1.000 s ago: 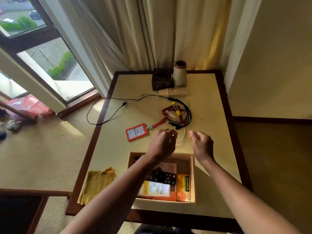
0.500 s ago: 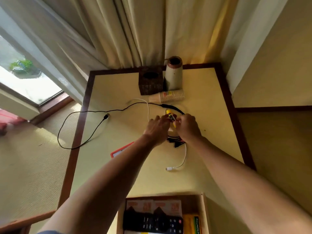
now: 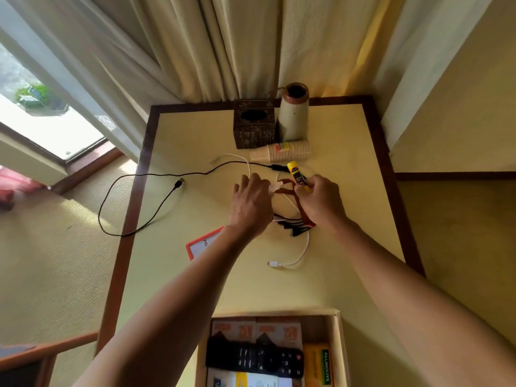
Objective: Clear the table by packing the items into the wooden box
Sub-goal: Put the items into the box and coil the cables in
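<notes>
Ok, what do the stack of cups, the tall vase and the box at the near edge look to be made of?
Stack of cups: likely paper, with matte ribbed sides and a printed label.
Tall vase: probably ceramic, with a pale speckled body and a dark brown rim.
Wooden box: pale unfinished-looking wood, with thin flat walls.

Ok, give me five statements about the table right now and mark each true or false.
1. The right hand holds a yellow-capped glue stick. True.
2. The stack of paper cups stands upright. False: it lies on its side, in front of the tissue box.
3. A remote control lies in the wooden box. True.
4. The black cable lies wholly on the table. False: a loop hangs over the left edge.
5. The orange card holder is already in the box. False: it is on the table, partly hidden by the left forearm.
</notes>
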{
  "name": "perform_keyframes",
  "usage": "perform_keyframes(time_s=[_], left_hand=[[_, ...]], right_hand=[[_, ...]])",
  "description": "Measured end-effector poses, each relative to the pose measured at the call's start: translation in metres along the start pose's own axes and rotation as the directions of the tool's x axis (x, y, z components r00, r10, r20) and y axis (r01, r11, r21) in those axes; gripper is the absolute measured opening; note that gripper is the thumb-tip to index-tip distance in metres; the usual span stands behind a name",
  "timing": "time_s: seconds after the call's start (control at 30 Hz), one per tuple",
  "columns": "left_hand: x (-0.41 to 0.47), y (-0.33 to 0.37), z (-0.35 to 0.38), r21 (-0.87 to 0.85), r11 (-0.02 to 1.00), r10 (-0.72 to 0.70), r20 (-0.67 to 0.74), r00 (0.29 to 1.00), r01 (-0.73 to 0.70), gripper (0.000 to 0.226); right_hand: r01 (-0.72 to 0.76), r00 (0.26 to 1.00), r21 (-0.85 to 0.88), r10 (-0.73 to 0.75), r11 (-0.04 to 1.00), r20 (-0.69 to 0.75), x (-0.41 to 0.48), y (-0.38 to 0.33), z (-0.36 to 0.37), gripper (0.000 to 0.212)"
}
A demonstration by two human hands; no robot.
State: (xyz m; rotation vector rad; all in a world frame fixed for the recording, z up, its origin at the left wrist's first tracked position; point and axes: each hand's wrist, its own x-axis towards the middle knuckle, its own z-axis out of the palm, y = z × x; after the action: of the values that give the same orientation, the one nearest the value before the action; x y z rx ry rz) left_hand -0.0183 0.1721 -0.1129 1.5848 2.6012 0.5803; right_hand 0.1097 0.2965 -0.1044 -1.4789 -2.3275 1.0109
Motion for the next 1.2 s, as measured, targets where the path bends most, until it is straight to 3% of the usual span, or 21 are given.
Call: perform_keyframes(time_s=[0.1,0.23,0.3,0.43,0.53,0.73,0.8,0.93,1.0,1.2], left_hand=[[-0.022,0.017,-0.031,-0.258,0.955,-0.165,-0.05,0.985,0.146,0.03],[-0.076,0.048,-0.075,-0.573,0.8,-0.271,-0.077,0.959,0.18,0.016],[-0.108,0.063,-0.091,-0.639,0.745,-0.271,-0.027,0.962,0.192,0.016],[-0.17,0.081,-0.097,-0.647,0.745,-0.191,0.028,0.981,0.163,0.013],[-0.209,0.093,-0.09,-0.71,0.667,-0.174,0.146,0.974,0.225,0.007],[-0.242,0.105,-0.06,-0.676,0.67,-0.163,0.27,0.949,0.308,0.009],[-0.239,0.109,-0.054,-0.614,0.725,-0.161,0.292,0.943,0.313,0.005],[-0.234,0.108,-0.044,-0.35,0.928,-0.047,0.238,0.97,0.131,0.01],[-0.232,0.105,-0.037,-0.267,0.962,0.004,0.243,0.97,0.062,0.012],[-0.219,0.106,-0.025,-0.103,0.991,-0.034,0.413,0.91,0.084,0.012]], right_hand=[[0.149,0.987,0.043,-0.146,0.988,-0.072,-0.043,0.0,-0.03,0.031],[0.299,0.954,0.015,-0.298,0.954,-0.022,-0.113,0.005,-0.062,0.035],[0.326,0.945,-0.004,-0.325,0.945,0.034,-0.147,0.009,-0.075,0.038],[0.392,0.918,-0.076,-0.383,0.917,0.104,-0.206,0.02,-0.098,0.039],[0.425,0.902,-0.093,-0.413,0.9,0.125,-0.24,0.034,-0.107,0.032],[0.423,0.903,-0.186,-0.396,0.887,0.166,-0.275,0.058,-0.088,0.032],[0.42,0.905,-0.21,-0.389,0.883,0.172,-0.274,0.061,-0.079,0.033],[0.44,0.897,-0.29,-0.397,0.85,0.196,-0.265,0.056,-0.065,0.027],[0.474,0.879,-0.364,-0.413,0.801,0.237,-0.26,0.052,-0.062,0.02],[0.498,0.866,-0.527,-0.36,0.688,0.349,-0.255,0.034,-0.061,0.014]])
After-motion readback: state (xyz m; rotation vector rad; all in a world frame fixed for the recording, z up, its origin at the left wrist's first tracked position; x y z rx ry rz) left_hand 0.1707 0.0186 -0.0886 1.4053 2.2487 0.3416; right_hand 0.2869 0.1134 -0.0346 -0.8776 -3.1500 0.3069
